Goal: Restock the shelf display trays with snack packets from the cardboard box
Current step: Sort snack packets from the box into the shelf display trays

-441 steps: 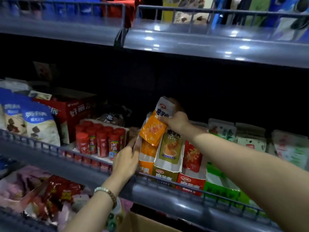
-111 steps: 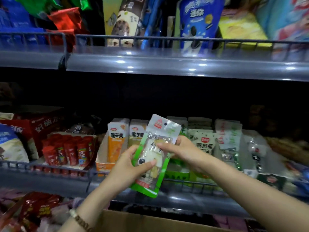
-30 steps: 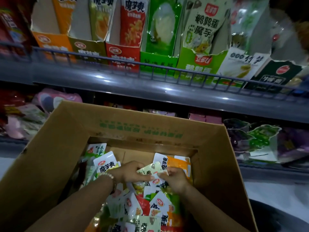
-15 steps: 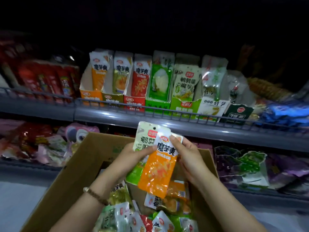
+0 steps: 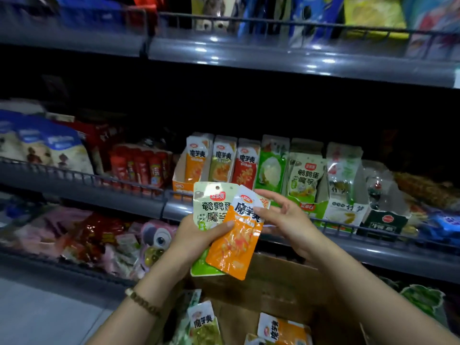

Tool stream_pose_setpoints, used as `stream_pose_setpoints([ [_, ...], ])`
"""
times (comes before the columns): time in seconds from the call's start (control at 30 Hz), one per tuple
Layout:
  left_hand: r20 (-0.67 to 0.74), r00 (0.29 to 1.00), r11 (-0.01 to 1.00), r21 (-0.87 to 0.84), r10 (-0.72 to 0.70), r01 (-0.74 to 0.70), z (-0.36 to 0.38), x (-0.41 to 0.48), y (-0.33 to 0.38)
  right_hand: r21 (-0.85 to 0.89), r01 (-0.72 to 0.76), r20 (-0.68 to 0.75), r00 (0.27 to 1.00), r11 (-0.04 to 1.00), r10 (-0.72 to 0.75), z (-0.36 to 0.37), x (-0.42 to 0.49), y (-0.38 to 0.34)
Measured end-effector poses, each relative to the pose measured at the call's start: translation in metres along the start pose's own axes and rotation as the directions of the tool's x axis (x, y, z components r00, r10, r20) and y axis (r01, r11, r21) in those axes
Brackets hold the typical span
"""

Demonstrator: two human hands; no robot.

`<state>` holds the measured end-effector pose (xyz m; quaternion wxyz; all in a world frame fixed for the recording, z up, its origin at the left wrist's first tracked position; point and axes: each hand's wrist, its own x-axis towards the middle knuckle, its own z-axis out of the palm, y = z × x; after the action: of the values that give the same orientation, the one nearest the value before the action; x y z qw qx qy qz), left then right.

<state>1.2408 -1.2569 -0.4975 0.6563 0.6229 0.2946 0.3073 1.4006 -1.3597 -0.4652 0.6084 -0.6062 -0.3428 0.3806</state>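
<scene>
My left hand (image 5: 194, 239) grips two snack packets at chest height: an orange packet (image 5: 236, 245) in front and a pale green packet (image 5: 210, 202) behind it. My right hand (image 5: 286, 217) touches the orange packet's upper right corner with thumb and fingers. Just behind them, on the middle shelf, stand the display trays: an orange tray (image 5: 179, 186) at the left, then olive, red and green ones (image 5: 317, 209), each with upright packets. The cardboard box (image 5: 278, 277) sits below my hands, with loose packets (image 5: 202, 322) inside.
A wire rail (image 5: 348, 226) runs along the middle shelf's front edge. Red tubes (image 5: 139, 166) and blue-white bags (image 5: 44, 145) stand left of the trays. The upper shelf (image 5: 273, 56) overhangs with biscuit packs. Mixed snack bags (image 5: 99, 240) fill the lower shelf at left.
My hands came out of the box and rose with the orange and green packets to the height of the middle shelf's trays. My view tilted upward.
</scene>
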Motion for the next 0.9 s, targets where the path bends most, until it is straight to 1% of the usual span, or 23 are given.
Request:
stream_pose_setpoints([
  [0.03, -0.025, 1.000, 1.000, 0.000, 0.002, -0.002, -0.007, 0.005, 0.004, -0.032, 0.001, 0.046, 0.999, 0.999, 0.000, 0.004, 0.006, -0.005],
  [0.1, -0.066, 0.998, 0.999, 0.034, 0.009, -0.007, -0.023, 0.016, 0.013, -0.078, 0.021, 0.088, 0.996, 0.997, -0.014, 0.013, 0.023, -0.014],
  [0.2, -0.120, 0.992, 0.997, 0.068, 0.030, -0.022, -0.049, 0.037, 0.024, -0.135, 0.102, 0.072, 0.993, 0.986, -0.093, 0.027, 0.056, -0.030],
  [0.3, -0.220, 0.972, 0.990, 0.128, 0.084, -0.057, -0.083, 0.060, 0.035, -0.120, 0.216, -0.012, 0.976, 0.969, -0.218, 0.035, 0.094, -0.048],
  [0.4, -0.271, 0.955, 0.986, 0.142, 0.121, -0.085, -0.117, 0.080, 0.042, -0.179, 0.331, -0.102, 0.930, 0.926, -0.352, 0.047, 0.139, -0.065],
  [0.47, -0.290, 0.948, 0.983, 0.159, 0.133, -0.090, -0.134, 0.092, 0.046, -0.207, 0.360, -0.167, 0.903, 0.910, -0.395, 0.058, 0.172, -0.073],
  [0.5, -0.295, 0.945, 0.982, 0.164, 0.138, -0.092, -0.141, 0.097, 0.047, -0.264, 0.356, -0.203, 0.888, 0.896, -0.412, 0.064, 0.188, -0.076],
  [0.57, -0.296, 0.944, 0.981, 0.168, 0.148, -0.101, -0.150, 0.108, 0.047, -0.473, 0.330, -0.221, 0.853, 0.817, -0.473, 0.072, 0.216, -0.076],
  [0.6, -0.291, 0.945, 0.980, 0.168, 0.152, -0.106, -0.152, 0.114, 0.047, -0.528, 0.333, -0.198, 0.846, 0.781, -0.495, 0.075, 0.228, -0.074],
  [0.67, -0.276, 0.949, 0.980, 0.168, 0.150, -0.106, -0.153, 0.123, 0.045, -0.564, 0.347, -0.138, 0.855, 0.750, -0.500, 0.080, 0.244, -0.066],
  [0.7, -0.265, 0.953, 0.979, 0.177, 0.149, -0.104, -0.152, 0.128, 0.044, -0.604, 0.349, -0.103, 0.857, 0.716, -0.504, 0.082, 0.251, -0.060],
  [0.8, -0.227, 0.962, 0.975, 0.194, 0.150, -0.106, -0.150, 0.138, 0.037, -0.783, 0.326, -0.016, 0.841, 0.530, -0.541, 0.084, 0.263, -0.042],
  [0.9, -0.213, 0.965, 0.978, 0.175, 0.154, -0.117, -0.149, 0.143, 0.032, -0.835, 0.372, 0.086, 0.816, 0.406, -0.572, 0.084, 0.266, -0.027],
])
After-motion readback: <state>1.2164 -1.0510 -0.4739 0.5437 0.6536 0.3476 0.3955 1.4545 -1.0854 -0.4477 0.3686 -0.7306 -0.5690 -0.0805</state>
